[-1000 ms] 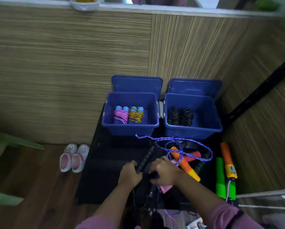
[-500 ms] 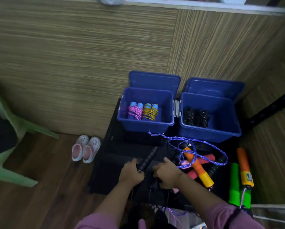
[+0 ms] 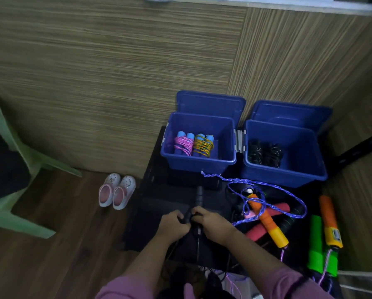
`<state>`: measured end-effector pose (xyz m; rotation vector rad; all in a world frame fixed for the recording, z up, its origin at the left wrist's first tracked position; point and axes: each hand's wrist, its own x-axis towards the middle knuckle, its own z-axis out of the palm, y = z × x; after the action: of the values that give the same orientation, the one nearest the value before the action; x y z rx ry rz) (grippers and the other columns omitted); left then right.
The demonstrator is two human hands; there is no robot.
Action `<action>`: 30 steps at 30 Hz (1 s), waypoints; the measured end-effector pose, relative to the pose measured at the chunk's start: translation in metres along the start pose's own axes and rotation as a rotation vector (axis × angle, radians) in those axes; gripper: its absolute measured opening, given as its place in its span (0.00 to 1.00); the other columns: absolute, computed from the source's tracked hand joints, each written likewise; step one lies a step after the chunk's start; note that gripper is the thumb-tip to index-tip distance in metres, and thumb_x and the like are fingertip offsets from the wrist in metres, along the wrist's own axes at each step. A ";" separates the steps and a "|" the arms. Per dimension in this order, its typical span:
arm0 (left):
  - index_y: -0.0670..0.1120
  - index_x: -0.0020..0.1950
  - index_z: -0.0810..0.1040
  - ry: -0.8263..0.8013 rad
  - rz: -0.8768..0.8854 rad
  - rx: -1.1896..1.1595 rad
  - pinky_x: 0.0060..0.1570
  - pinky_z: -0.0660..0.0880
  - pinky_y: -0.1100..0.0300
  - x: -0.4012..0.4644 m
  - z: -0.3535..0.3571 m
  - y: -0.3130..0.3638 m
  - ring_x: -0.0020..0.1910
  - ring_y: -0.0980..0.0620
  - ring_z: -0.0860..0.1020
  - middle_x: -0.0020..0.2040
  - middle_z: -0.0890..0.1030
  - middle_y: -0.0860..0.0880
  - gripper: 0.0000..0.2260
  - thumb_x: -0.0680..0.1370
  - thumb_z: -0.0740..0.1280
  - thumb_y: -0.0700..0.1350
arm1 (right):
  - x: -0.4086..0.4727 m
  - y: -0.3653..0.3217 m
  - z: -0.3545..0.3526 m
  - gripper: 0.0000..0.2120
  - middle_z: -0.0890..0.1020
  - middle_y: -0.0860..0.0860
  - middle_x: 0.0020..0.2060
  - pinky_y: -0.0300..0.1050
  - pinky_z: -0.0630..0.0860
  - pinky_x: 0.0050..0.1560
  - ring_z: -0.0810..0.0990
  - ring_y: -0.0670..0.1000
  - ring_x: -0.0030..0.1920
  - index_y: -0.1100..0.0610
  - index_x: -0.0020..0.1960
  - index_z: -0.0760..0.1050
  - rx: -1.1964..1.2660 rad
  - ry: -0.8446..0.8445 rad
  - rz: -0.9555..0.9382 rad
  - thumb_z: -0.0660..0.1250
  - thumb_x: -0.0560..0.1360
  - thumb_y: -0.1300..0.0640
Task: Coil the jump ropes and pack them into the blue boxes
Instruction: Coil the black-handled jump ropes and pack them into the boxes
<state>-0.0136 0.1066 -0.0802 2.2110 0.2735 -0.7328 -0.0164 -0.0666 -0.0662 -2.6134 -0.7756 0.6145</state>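
Note:
Two open blue boxes stand at the back of a black table. The left blue box (image 3: 199,161) holds a pink coiled rope (image 3: 182,145) and a yellow coiled rope (image 3: 203,145), both with blue handles. Black coiled ropes (image 3: 264,154) lie in the right blue box (image 3: 285,173). My left hand (image 3: 171,222) and my right hand (image 3: 213,223) both grip the black handles of a jump rope (image 3: 199,197), held together and pointing away from me; its thin black cord hangs down toward me.
To the right lie loose ropes: a purple braided rope (image 3: 273,190), orange-yellow handles (image 3: 267,221), red foam handles (image 3: 279,208) and green handles (image 3: 315,240). White-pink shoes (image 3: 117,193) sit on the wooden floor at left, near a green chair (image 3: 12,160). A wood-panel wall stands behind.
My hands have drawn together around the black handles, which now point straight ahead instead of slanting right. The camera view has shifted left, so the boxes sit further right in frame.

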 end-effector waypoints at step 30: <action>0.52 0.79 0.45 0.008 0.540 0.896 0.74 0.55 0.44 0.003 -0.014 0.016 0.77 0.48 0.50 0.79 0.46 0.49 0.47 0.70 0.74 0.48 | -0.009 -0.007 0.012 0.31 0.72 0.60 0.59 0.35 0.64 0.61 0.72 0.57 0.62 0.59 0.71 0.66 0.491 0.122 0.441 0.62 0.70 0.51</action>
<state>0.0013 0.1060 -0.0651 2.9069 -0.7753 -0.5904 -0.0321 -0.0642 -0.0706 -2.3267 0.0103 0.6532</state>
